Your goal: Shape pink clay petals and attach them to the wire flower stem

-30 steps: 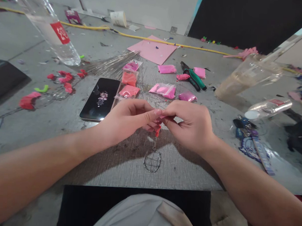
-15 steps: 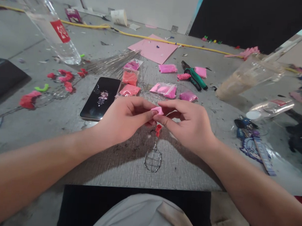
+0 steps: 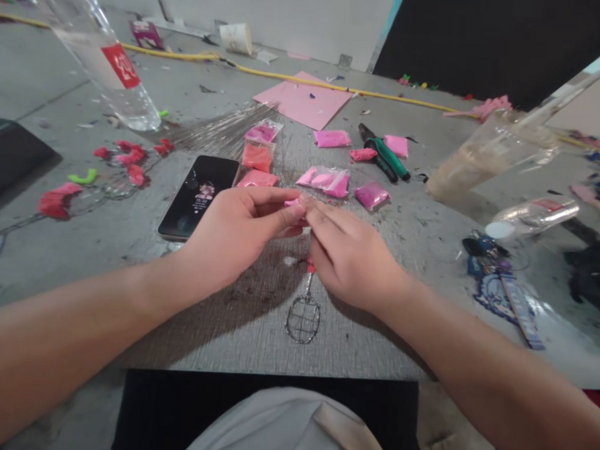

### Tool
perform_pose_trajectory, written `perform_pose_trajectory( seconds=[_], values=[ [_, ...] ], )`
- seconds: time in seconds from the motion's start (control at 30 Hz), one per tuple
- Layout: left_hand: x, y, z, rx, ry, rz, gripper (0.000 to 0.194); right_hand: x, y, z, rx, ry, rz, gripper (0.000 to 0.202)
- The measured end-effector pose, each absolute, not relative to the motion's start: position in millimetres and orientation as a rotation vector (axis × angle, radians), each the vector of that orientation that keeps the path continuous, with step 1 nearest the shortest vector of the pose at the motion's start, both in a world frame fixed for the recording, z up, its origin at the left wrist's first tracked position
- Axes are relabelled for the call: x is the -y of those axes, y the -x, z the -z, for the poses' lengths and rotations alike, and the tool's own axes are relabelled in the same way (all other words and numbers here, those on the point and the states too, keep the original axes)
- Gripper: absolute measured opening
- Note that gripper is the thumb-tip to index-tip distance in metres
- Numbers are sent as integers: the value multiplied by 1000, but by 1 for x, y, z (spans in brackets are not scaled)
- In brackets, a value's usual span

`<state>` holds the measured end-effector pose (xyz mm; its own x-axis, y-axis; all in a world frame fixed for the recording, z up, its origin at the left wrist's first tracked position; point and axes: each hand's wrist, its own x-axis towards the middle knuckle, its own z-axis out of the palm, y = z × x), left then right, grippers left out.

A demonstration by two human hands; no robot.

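Between my fingertips is a small piece of pink modelling clay (image 3: 292,203), mostly covered by them. My left hand (image 3: 243,226) pinches it between thumb and fingers. From the right, my right hand (image 3: 353,250) presses its closed fingers against the same piece. Below the hands, a little wire racket (image 3: 303,318) with a gridded oval head lies on the table, red clay on its handle; my right hand hides the handle's upper end. Just beyond the hands lie bags of pink clay (image 3: 326,180) and orange-red clay (image 3: 257,155).
A phone (image 3: 199,197) lies by my left hand. Green-handled pliers (image 3: 385,154) and a bundle of wires (image 3: 219,128) are farther back. A water bottle (image 3: 103,57) stands left, a cloudy plastic cup (image 3: 469,159) right. Wire with red clay pieces (image 3: 60,200) lies left.
My right hand has turned over the pink clay, its back now facing up and its fingers closer together. The clay has shifted slightly left and shows less.
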<state>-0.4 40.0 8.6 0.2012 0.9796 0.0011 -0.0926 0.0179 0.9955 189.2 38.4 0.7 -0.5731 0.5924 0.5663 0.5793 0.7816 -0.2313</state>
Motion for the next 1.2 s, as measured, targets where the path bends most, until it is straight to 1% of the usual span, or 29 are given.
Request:
perform_pose_trajectory(
  seconds=[0.1,0.2,0.3,0.37,0.43,0.5,0.57,0.63,0.7,0.77,0.87,0.97,1.07,1.13,1.2],
  values=[
    [-42,0,-8,-1010,-1203,-1061,18,-38,-190,0,2140,910,-142,28],
    [-43,1,-9,-1008,-1264,-955,15,-38,-193,-3,2044,1002,-262,16],
    [-42,0,-14,-968,-1320,-893,10,-38,-195,-8,2012,1047,-229,9],
    [-40,-1,-16,-920,-1307,-901,14,-38,-196,-9,1999,1049,-148,17],
    [-39,-1,-15,-900,-1265,-929,12,-37,-197,-8,2006,1014,-90,25],
    [-40,0,-11,-911,-1222,-971,9,-36,-197,-7,2035,946,-87,30],
    [-43,3,-7,-925,-1170,-1026,13,-33,-196,-6,2060,859,-105,33],
    [-45,5,-6,-933,-1142,-1056,22,-31,-195,-7,2049,799,-155,30],
    [-46,6,-7,-959,-1160,-1049,27,-28,-193,-9,1974,822,-278,21],
    [-46,5,-9,-982,-1219,-1028,25,-28,-191,-9,1834,894,-460,12],
    [-44,3,-9,-971,-1289,-1028,16,-31,-190,-7,1730,959,-641,18],
    [-42,1,-7,-898,-1211,-1019,14,-37,-191,-5,1814,960,-509,8],
    [-42,1,-5,-835,-1092,-1020,11,-40,-193,-5,1901,861,-290,17],
    [-42,1,-5,-821,-1101,-1015,16,-40,-193,-6,1930,786,-299,21],
    [-43,2,-6,-805,-1122,-1013,20,-38,-193,-7,1908,743,-467,23]
  ],
)
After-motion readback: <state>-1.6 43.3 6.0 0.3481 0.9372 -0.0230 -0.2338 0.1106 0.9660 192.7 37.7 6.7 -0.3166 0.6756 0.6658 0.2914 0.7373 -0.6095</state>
